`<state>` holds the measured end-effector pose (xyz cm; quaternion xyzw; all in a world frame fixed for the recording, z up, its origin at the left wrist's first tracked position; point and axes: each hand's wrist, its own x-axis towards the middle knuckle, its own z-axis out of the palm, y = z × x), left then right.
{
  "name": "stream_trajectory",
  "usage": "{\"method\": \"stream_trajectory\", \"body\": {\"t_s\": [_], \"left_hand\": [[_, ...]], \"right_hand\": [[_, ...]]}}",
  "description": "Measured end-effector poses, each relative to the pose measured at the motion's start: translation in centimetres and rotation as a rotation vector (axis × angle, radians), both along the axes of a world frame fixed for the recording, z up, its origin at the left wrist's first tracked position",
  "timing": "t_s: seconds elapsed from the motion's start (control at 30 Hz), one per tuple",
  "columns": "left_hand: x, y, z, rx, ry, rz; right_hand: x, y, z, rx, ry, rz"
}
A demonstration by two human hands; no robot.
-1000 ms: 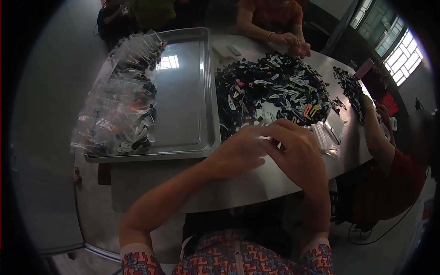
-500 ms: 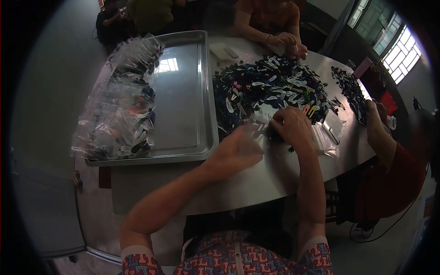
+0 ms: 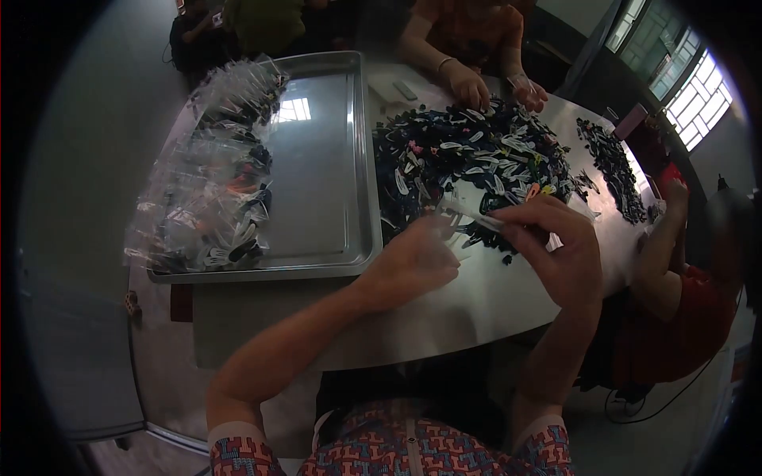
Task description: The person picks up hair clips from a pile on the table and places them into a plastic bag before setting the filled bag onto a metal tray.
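My left hand (image 3: 413, 258) is closed around a small clear plastic bag (image 3: 449, 211) close in front of the hair clip pile. To its right, my right hand (image 3: 559, 246) pinches the pale edge of that bag between thumb and fingertips. The edge is drawn out as a whitish strip between both hands. Glare and the fingers hide most of what the bag contains. Just beyond my hands, snap hair clips (image 3: 508, 151), mostly black and white with a few coloured ones, lie heaped on the metal table (image 3: 444, 317).
At left, a metal tray (image 3: 317, 174) holds many filled clear bags (image 3: 210, 178). A second clip pile (image 3: 611, 166) lies at the right. Across the table a person in orange (image 3: 468, 47) reaches toward the heap. Another person in red (image 3: 683, 309) sits at the right.
My right hand has moved right and turned, drawing the bag's edge out from my left hand, which stays put. The person opposite has lowered a hand to the heap.
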<state>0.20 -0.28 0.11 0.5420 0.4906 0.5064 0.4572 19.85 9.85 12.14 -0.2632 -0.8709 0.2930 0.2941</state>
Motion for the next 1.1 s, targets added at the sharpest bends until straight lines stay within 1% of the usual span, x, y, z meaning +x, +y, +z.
{"method": "stream_trajectory", "body": {"t_s": [0.03,0.1,0.17,0.2,0.27,0.33,0.4,0.43,0.47,0.5,0.53,0.57,0.6,0.63,0.7,0.73,0.77,0.83,0.87,0.9,0.93,0.97,1.0,1.03,1.07,1.1], "left_hand": [[0.0,0.1,0.0,0.004,-0.006,-0.005],[0.0,0.1,-0.2,0.009,-0.009,-0.013],[0.0,0.3,-0.8,0.087,0.029,-0.014],[0.1,0.3,-0.6,0.089,0.031,-0.014],[0.2,0.2,-0.2,0.039,-0.152,-0.056],[-0.1,0.3,-0.1,0.015,-0.132,-0.073],[-0.1,0.3,-0.2,-0.009,-0.114,-0.089],[0.1,0.3,-0.2,-0.006,-0.173,-0.079],[0.1,0.3,-0.2,-0.001,-0.227,-0.062],[0.1,0.6,-1.0,0.017,-0.219,-0.039],[0.1,0.7,-0.7,0.033,-0.206,-0.01],[0.2,0.3,-0.2,-0.017,-0.313,-0.024],[0.2,0.3,0.0,-0.013,-0.293,0.002],[0.3,0.3,0.0,0.018,-0.348,-0.001],[0.2,0.3,-0.2,0.057,-0.438,-0.029],[0.3,0.3,-0.3,0.057,-0.427,-0.016],[0.4,0.3,-0.4,0.074,-0.468,-0.033],[0.5,0.3,0.0,0.09,-0.499,-0.046],[0.5,0.3,0.3,0.065,-0.497,-0.077],[0.5,0.3,0.5,0.04,-0.494,-0.11],[0.4,0.3,0.4,0.038,-0.486,-0.106],[0.4,0.4,0.3,0.041,-0.344,-0.031],[0.3,0.4,0.8,0.045,-0.202,0.044],[0.1,0.3,1.3,0.046,-0.194,0.047],[-0.1,0.1,1.9,0.108,-0.171,0.099],[-0.2,0.0,2.7,0.17,-0.149,0.151]], "right_hand": [[-0.3,-0.9,0.3,0.055,-0.011,0.075],[-1.1,-1.3,-0.3,0.071,0.009,0.074],[-2.1,-1.4,-0.3,0.185,-0.088,0.11],[-2.4,-1.3,-0.6,0.186,-0.146,0.108],[-2.8,-1.3,-0.7,0.211,-0.178,0.115],[-3.1,-0.9,-0.7,0.235,-0.212,0.123],[-3.2,0.7,-0.3,-0.15,0.041,0.16],[-3.0,2.3,-1.1,-0.253,0.137,0.196],[-2.9,4.0,-1.5,-0.344,0.149,0.263],[-3.0,5.5,-1.7,-0.439,0.163,0.34],[-2.9,6.4,-1.0,-0.483,0.0,0.369],[-3.0,7.3,-1.4,-0.339,-0.103,0.424],[-3.6,7.7,-1.7,-0.189,-0.201,0.473],[-4.2,7.2,-2.0,-0.256,-0.213,0.535],[-5.2,6.7,-2.7,-0.188,-0.281,0.661],[-5.5,6.9,-3.7,-0.231,-0.197,0.681],[-5.6,7.0,-4.6,-0.228,-0.188,0.692],[-5.7,7.3,-5.6,-0.338,0.113,0.715],[-5.8,7.5,-5.7,-0.277,0.12,0.735],[-5.7,7.5,-6.0,-0.277,0.129,0.739],[-5.5,7.4,-6.3,-0.431,0.155,0.686],[-5.4,7.3,-6.5,-0.585,0.178,0.632],[-5.5,7.2,-6.7,-0.583,0.182,0.639],[-5.5,7.1,-6.8,-0.581,0.22,0.584],[-5.6,7.0,-6.9,-0.58,0.257,0.529],[-5.7,7.1,-7.3,-0.578,0.262,0.535]]}}
